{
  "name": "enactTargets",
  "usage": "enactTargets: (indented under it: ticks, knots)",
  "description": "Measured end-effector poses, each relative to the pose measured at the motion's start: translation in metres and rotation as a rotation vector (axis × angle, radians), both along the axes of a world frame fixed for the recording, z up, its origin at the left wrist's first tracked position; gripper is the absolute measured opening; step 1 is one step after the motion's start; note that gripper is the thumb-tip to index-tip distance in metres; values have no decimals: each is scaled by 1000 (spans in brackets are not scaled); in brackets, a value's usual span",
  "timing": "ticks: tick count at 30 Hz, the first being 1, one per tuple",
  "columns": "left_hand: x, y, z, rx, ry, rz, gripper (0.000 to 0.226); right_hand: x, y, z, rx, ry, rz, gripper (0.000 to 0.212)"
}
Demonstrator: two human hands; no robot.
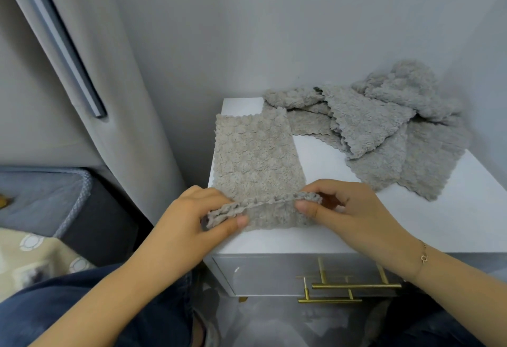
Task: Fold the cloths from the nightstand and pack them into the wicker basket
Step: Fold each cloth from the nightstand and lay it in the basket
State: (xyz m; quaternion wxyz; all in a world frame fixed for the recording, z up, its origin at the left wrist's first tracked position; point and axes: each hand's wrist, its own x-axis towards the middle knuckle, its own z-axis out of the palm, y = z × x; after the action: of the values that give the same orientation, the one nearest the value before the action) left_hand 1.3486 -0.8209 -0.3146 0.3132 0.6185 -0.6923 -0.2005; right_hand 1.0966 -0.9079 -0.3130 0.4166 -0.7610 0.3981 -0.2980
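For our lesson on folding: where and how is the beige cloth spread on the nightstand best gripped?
Pinch the beige cloth at its two near corners, coming from the front edge as the left hand and right hand do; it lies flat, so that free edge lifts over easily.

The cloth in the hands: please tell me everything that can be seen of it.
The cloth is beige, with a bumpy, fluffy pile and wavy edges. It lies spread flat on the left part of the white nightstand, long side running away from the person. Its near edge is lifted and turned up. The left hand and the right hand each pinch one near corner. Its far end touches the pile of unfolded cloths.
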Motion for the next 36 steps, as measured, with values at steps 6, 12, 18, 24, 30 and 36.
enactTargets:
  ticks: [6, 12, 18, 24, 30, 36]
  knots:
    - [3, -9, 2, 135, 253, 128, 58, 6, -9, -5, 45, -38, -95, 11]
    - [5, -20, -2, 179, 245, 265, 56, 15, -17, -3, -72, 35, -79, 20]
    - [5, -17, 0, -79, -102, 212, 32, 16, -24, -6, -458, 209, 40, 15]
    - [16, -23, -2, -275, -365, -36, 26, 10, -29, -8, -557, 248, 79, 19]
    - [25, -17, -2, -119, -349, -104, 46, 6, -28, -9, -664, 351, 193, 31]
    - [24, -12, 0, -34, -369, -123, 66, -2, -26, -3, -601, 479, 287, 64]
